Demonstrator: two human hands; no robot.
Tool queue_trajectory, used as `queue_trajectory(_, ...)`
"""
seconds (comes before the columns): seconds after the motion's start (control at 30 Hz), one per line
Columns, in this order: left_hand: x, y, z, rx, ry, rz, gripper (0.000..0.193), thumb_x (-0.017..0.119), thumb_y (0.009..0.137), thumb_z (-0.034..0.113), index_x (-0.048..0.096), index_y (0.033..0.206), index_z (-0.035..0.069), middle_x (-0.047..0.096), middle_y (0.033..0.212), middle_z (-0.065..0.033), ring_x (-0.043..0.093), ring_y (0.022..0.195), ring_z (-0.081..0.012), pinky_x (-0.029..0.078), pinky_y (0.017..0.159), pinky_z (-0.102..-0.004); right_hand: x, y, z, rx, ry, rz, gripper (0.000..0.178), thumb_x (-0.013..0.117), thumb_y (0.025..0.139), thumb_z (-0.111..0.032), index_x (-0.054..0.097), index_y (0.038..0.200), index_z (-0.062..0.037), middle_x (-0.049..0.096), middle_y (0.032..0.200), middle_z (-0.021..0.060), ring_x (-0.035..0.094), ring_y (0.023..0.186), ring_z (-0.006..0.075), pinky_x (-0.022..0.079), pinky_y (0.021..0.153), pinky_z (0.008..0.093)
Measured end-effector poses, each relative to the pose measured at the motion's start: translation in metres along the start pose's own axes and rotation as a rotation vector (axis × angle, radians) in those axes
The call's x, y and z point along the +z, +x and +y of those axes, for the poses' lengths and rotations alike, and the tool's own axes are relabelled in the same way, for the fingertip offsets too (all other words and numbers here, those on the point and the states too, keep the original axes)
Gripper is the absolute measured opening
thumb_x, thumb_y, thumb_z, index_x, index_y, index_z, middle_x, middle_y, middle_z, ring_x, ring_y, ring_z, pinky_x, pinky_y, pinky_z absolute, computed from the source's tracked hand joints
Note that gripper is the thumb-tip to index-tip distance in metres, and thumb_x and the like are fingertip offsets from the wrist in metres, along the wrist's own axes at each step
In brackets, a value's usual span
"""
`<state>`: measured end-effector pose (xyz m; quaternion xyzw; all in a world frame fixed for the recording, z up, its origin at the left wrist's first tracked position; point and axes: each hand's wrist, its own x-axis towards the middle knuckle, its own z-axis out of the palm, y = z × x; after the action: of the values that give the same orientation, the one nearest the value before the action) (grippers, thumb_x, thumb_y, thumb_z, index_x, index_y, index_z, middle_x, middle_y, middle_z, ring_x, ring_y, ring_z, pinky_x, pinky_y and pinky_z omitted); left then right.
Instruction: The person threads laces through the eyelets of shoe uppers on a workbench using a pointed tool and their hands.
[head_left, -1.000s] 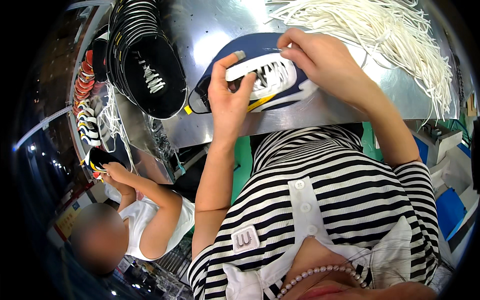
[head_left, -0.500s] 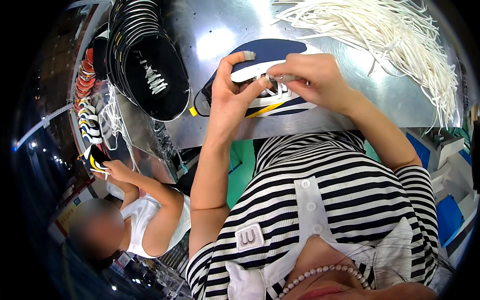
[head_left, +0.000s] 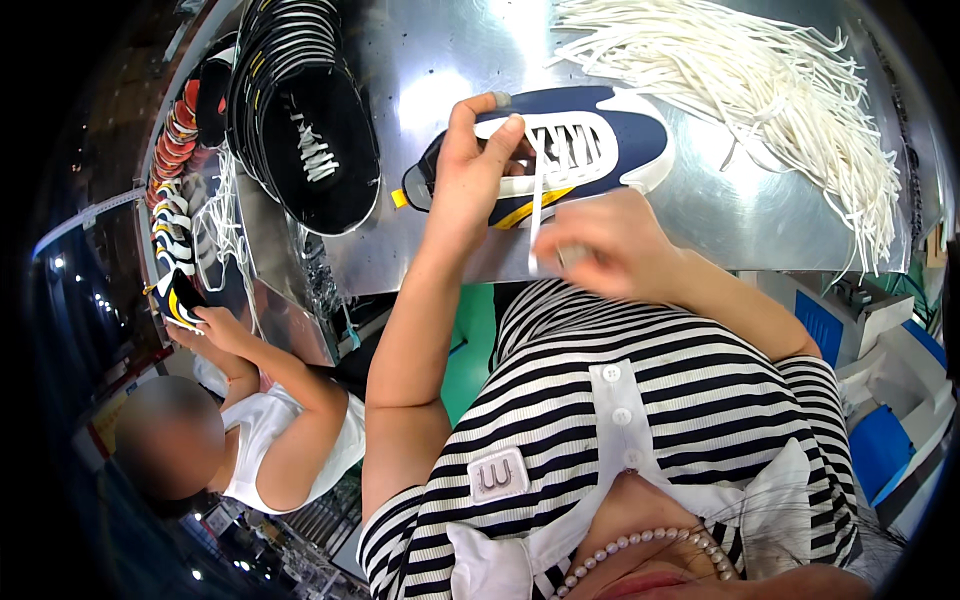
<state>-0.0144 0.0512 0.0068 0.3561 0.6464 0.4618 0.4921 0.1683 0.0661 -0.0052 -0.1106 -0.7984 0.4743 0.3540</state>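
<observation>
A navy and white shoe upper with a yellow stripe lies on its side on the metal table, its toe to the right. My left hand grips it around the foot opening, the thumb and forefinger curled over the white collar. White lacing crosses the eyelets. One length of shoelace runs from the top eyelets down toward me, stretched straight. My right hand pinches the lower end of this lace at the table's near edge; its fingers are partly blurred.
Loose white laces are heaped at the far right. Nested black shoe uppers stand at the left, beside more laces and a row of colored uppers. A co-worker at lower left handles another upper.
My right hand has moved from the eyelets toward my body, drawing the lace out taut. The left hand stays on the shoe upper, its thumb now lifted to the collar.
</observation>
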Motion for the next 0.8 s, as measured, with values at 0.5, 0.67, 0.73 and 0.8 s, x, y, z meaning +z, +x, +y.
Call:
queue_trajectory(0.5, -0.008, -0.055, -0.012, 0.588, 0.745, 0.062, 0.021, 0.071, 0.082, 0.009, 0.058, 0.098, 0.003, 0.064, 0.079, -0.0167, 0.064, 0.073, -0.0340, 0.048, 0.064, -0.0413, 0.007, -0.003, 0.012, 0.737, 0.145, 0.197, 0.020, 0.072, 0.085, -0.020, 0.071, 0.088, -0.0003, 0.064, 0.071, -0.0013, 0.053, 0.067, 0.0043, 0.043, 0.060, 0.0215)
queue_trajectory(0.67, -0.015, -0.055, -0.006, 0.442, 0.688, 0.027, 0.021, 0.069, 0.086, 0.012, 0.060, 0.102, 0.002, 0.068, 0.085, -0.0139, 0.065, 0.069, -0.0239, 0.050, 0.062, -0.0295, 0.019, 0.004, 0.013, 0.664, 0.405, 0.398, 0.015, 0.073, 0.085, -0.015, 0.068, 0.081, -0.0015, 0.060, 0.069, -0.0048, 0.048, 0.064, 0.0016, 0.038, 0.056, 0.0189)
queue_trajectory(0.73, -0.014, -0.056, -0.003, 0.415, 0.646, -0.021, 0.021, 0.069, 0.086, 0.013, 0.060, 0.100, 0.002, 0.068, 0.084, -0.0140, 0.064, 0.067, -0.0247, 0.049, 0.061, -0.0305, 0.029, 0.003, 0.015, 0.644, 0.396, 0.426, 0.014, 0.073, 0.085, -0.014, 0.068, 0.080, -0.0012, 0.059, 0.069, -0.0047, 0.048, 0.064, 0.0014, 0.037, 0.056, 0.0188)
queue_trajectory(0.8, -0.008, -0.058, -0.004, 0.406, 0.708, 0.022, 0.021, 0.069, 0.084, 0.015, 0.057, 0.093, 0.001, 0.063, 0.076, -0.0186, 0.063, 0.071, -0.0354, 0.048, 0.063, -0.0427, 0.036, -0.001, 0.015, 0.627, 0.392, 0.443, 0.012, 0.072, 0.085, -0.011, 0.067, 0.086, -0.0006, 0.061, 0.072, -0.0039, 0.049, 0.067, 0.0012, 0.038, 0.058, 0.0186)
